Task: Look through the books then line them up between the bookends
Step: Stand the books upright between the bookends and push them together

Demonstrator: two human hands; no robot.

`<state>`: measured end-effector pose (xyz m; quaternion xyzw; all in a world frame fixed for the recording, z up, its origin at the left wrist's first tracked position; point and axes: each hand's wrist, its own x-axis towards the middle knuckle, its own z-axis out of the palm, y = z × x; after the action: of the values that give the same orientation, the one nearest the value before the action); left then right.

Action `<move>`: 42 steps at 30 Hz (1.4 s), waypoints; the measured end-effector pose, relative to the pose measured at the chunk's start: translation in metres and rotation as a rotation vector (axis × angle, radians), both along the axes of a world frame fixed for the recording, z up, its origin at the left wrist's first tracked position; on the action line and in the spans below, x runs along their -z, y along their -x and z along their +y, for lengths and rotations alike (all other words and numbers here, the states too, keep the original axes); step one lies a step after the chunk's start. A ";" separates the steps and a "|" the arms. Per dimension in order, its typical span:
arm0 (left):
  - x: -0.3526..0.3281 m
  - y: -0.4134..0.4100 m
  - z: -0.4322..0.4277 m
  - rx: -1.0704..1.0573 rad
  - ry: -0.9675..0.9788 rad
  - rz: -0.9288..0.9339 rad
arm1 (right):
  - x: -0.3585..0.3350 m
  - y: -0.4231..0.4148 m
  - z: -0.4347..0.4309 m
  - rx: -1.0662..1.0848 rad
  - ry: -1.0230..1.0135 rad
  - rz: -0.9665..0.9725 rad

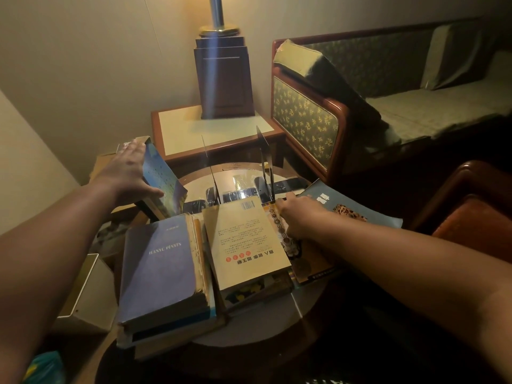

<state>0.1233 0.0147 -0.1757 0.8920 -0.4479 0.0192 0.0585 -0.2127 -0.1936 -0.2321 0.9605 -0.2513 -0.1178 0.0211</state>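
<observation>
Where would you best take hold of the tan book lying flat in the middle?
Probably by its near short edge, from the front: the tan book lies flat atop other books with that edge exposed, while the purple book crowds its left side.

Purple book (160, 267) and tan book (246, 242) lie flat before upright bookends (264, 162); blue book (163, 181) tilted.

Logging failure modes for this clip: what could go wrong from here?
The blue book, held tilted by the left hand, could swing into the thin left bookend and tip it.
The right hand works close to the right bookend; pulling the patterned book may slide off the tan book lying on it.
</observation>
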 end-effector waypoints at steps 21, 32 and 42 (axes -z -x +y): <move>0.000 -0.009 -0.007 0.008 -0.027 0.000 | -0.100 0.044 -0.076 0.078 0.042 -0.932; -0.005 -0.001 -0.008 0.006 -0.038 0.024 | -0.095 0.022 -0.048 0.058 0.048 -1.291; -0.007 0.001 -0.010 -0.001 -0.058 0.029 | -0.100 0.025 -0.028 0.050 -0.083 -0.922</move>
<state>0.1223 0.0051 -0.1689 0.8936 -0.4470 -0.0069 0.0392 -0.2378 -0.2220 -0.1324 0.9063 -0.2526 0.3111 -0.1342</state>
